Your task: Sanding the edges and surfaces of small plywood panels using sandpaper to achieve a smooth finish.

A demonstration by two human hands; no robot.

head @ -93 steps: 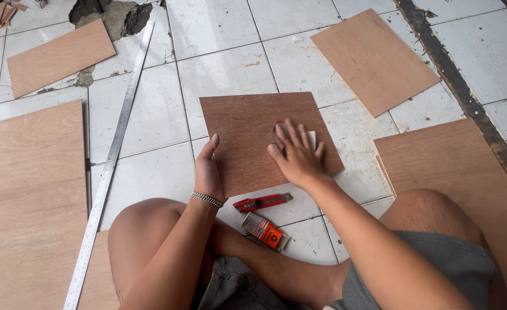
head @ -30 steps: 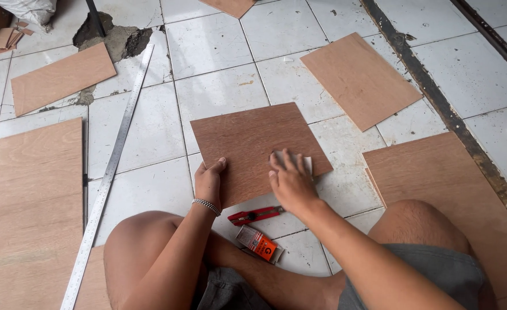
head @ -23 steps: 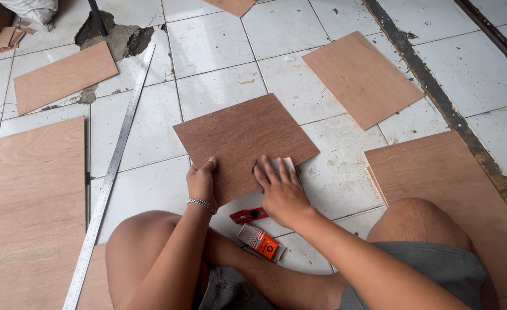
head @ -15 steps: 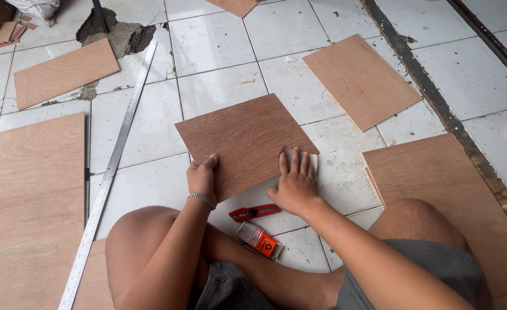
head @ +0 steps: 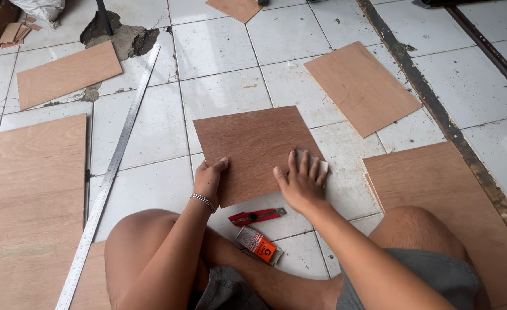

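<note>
Bare tile left of the dark plywood panel (head: 253, 149), up to the steel ruler (head: 112, 166). Near edge crowded by red utility knife (head: 256, 216) and orange box (head: 257, 244).

Small orange-and-white box (head: 257, 243) beside red cutter (head: 256, 216)
</note>
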